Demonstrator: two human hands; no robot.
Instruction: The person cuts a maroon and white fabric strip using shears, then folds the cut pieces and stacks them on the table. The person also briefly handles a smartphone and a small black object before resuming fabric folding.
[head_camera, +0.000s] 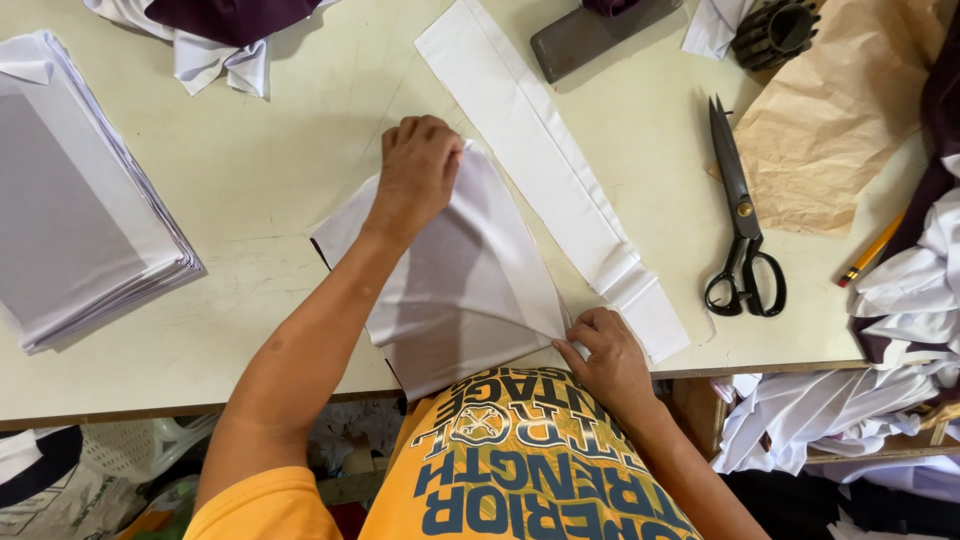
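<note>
A small stack of white fabric pieces (460, 290) lies on the pale table (270, 190) right in front of me. My left hand (418, 172) grips the far corner of the top piece and lifts it, so the sheet arches up. My right hand (607, 355) pinches the near corner of the same piece at the table's front edge. A long white fabric strip (545, 160) runs diagonally just to the right of the stack.
A thick stack of white cut pieces (70, 200) sits at the left. Black scissors (740, 215), brown paper (835, 120) and a yellow pencil (870, 250) lie at the right. A dark flat block (590, 35) and dark purple and white cloth (215, 30) lie at the back; more white cloth (910, 290) is heaped at the right.
</note>
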